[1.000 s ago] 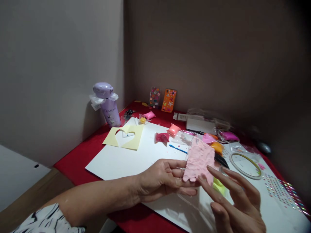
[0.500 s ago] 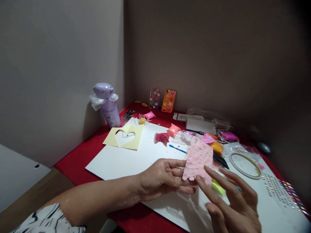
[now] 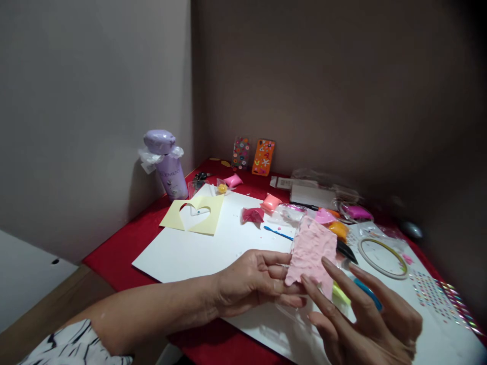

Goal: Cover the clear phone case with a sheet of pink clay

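Note:
A flat rectangular piece covered in rough pale pink clay (image 3: 312, 251) is held up over the white board (image 3: 224, 248). My left hand (image 3: 262, 279) grips its lower left edge, thumb and fingers closed round it. The spread fingers of my right hand (image 3: 361, 314) rest with their tips on the clay's lower part, and nothing is held in them. Behind the piece lies a blue tool (image 3: 278, 232). Packets of red clay (image 3: 252, 215), coral clay (image 3: 271, 203) and orange clay (image 3: 339, 230) lie close by.
Yellow paper with a heart cut-out (image 3: 209, 223) lies at the left, near a purple bottle (image 3: 173, 175). Two decorated phone cases, one orange (image 3: 264, 157), lean on the back wall. At the right are a tape roll (image 3: 382, 258) and gem stickers (image 3: 433, 296).
My right hand has shifted slightly, its index fingertip now further left on the clay and a blue item showing between its fingers. The pink piece has tilted a little.

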`<state>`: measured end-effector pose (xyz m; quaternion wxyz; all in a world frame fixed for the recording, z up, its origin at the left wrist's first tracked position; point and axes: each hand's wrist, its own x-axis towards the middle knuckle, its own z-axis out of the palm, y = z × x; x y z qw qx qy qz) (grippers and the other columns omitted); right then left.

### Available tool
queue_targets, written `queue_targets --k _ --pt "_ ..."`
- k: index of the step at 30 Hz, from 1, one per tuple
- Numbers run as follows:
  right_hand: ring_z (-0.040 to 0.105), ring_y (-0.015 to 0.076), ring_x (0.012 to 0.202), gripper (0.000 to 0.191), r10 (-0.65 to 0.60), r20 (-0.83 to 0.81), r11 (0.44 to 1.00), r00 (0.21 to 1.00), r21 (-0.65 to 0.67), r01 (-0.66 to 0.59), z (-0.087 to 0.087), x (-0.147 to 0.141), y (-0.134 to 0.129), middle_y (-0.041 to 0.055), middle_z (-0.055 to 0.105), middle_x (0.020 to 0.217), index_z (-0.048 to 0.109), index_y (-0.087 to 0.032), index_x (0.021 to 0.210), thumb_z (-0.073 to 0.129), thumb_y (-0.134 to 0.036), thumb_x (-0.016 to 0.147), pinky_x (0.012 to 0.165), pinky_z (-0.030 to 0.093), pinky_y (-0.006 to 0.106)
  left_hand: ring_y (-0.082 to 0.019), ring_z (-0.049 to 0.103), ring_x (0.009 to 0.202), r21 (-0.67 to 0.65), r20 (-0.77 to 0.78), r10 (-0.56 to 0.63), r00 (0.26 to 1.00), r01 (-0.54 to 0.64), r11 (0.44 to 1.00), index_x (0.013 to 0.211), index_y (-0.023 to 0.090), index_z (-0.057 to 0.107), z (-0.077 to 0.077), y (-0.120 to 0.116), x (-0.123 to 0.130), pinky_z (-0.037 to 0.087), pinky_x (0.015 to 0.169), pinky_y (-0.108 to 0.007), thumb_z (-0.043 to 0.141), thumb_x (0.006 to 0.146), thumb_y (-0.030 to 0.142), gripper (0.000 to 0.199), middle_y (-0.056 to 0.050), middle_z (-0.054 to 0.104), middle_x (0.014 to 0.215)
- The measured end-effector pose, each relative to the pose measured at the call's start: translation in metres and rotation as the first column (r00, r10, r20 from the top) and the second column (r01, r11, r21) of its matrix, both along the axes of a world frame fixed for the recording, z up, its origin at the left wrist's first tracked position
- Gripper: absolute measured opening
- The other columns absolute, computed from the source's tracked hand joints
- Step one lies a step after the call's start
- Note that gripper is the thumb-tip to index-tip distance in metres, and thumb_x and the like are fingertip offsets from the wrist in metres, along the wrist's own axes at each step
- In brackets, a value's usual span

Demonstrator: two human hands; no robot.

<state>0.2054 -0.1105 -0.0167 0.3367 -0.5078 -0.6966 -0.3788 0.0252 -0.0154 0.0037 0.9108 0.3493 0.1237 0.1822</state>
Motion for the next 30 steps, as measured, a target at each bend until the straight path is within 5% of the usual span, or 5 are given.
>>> queue_targets --k 8,16,22,30 --pt "0.054 0.0317 0.110 0.028 0.088 -0.215 0.995 0.973 -0.031 -0.097 0.0000 -0.0017 -0.0067 0.0076 0.062 0.119 0.069 -0.026 0.107 0.055 -0.032 0.083 0.090 0.037 0.046 -0.028 0.058 0.112 0.020 -0.024 -0.019 1.000 0.019 1.000 0.126 0.012 0.055 0.0012 0.0022 -0.0003 0.040 0.099 -0.043 0.065 0.073 0.006 0.055 -0.020 0.060 0.121" --pt "0.052 0.0323 0.112 0.035 0.036 0.007 0.999 0.999 -0.040 -0.036 -0.0041 -0.0010 -0.0011 0.0083 0.060 0.123 0.068 -0.027 0.109 0.058 -0.045 0.081 0.090 0.037 0.044 -0.027 0.059 0.110 0.024 -0.008 0.019 1.000 -0.018 1.000 0.123 0.011 0.057 0.0013 -0.0002 0.0012 0.037 0.102 -0.047 0.067 0.072 0.007 0.052 -0.020 0.062 0.116" --pt "0.049 0.0339 0.117 0.029 0.163 -0.318 0.966 0.934 -0.139 -0.216 0.0015 -0.0012 -0.0048 0.0098 0.058 0.124 0.068 -0.024 0.107 0.050 -0.027 0.085 0.092 0.038 0.051 -0.026 0.061 0.108 0.022 -0.014 -0.007 1.000 0.008 1.000 0.126 0.012 0.055 0.0026 0.0000 -0.0008 0.042 0.097 -0.041 0.065 0.072 0.006 0.054 -0.020 0.061 0.118" --pt "0.054 0.0342 0.110 0.027 0.119 -0.293 0.987 0.949 -0.069 -0.146 -0.0017 -0.0025 -0.0048 0.0102 0.064 0.117 0.070 -0.022 0.102 0.055 -0.023 0.080 0.088 0.038 0.051 -0.028 0.058 0.113 0.024 -0.010 -0.001 1.000 0.001 1.000 0.127 0.012 0.054 0.0046 0.0011 0.0001 0.041 0.098 -0.042 0.062 0.072 0.004 0.056 -0.021 0.059 0.122"
